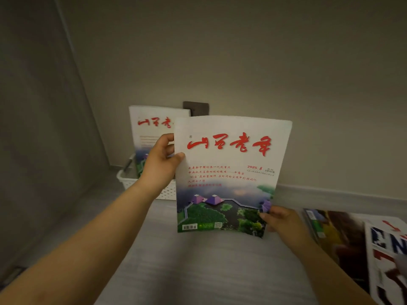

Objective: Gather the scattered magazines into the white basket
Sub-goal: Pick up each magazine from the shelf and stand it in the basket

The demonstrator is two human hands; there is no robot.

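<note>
Magazine in hand: a white-covered magazine [229, 172] with red brush-script title is held upright in the air between both hands, cover facing the camera, above a pale grey surface that may be a bed or the floor; it cannot be told which.
Left hand: the left hand [161, 164] is closed around the upper left edge, thumb on the cover and fingers curled behind.
Right hand: the right hand [278, 219] pinches the lower right corner, fingers partly closed; how many sit behind the page cannot be told.
Handling: thin, light and floppy by the look of it, with a likely glossy cover that could slip; the far top corner looks unsupported. A hold on opposite corners, as here, or along the spine edge should keep it flat.
Orientation: long axis near vertical, leaning slightly right at the top; title uppermost, barcode at the bottom.
White basket: the white basket [130, 183] sits just beyond the left hand, against the wall, already holding a matching magazine [152, 126] standing on end.
Remaining: more magazines [356, 243] lie flat beyond the right hand, overlapping one another.
</note>
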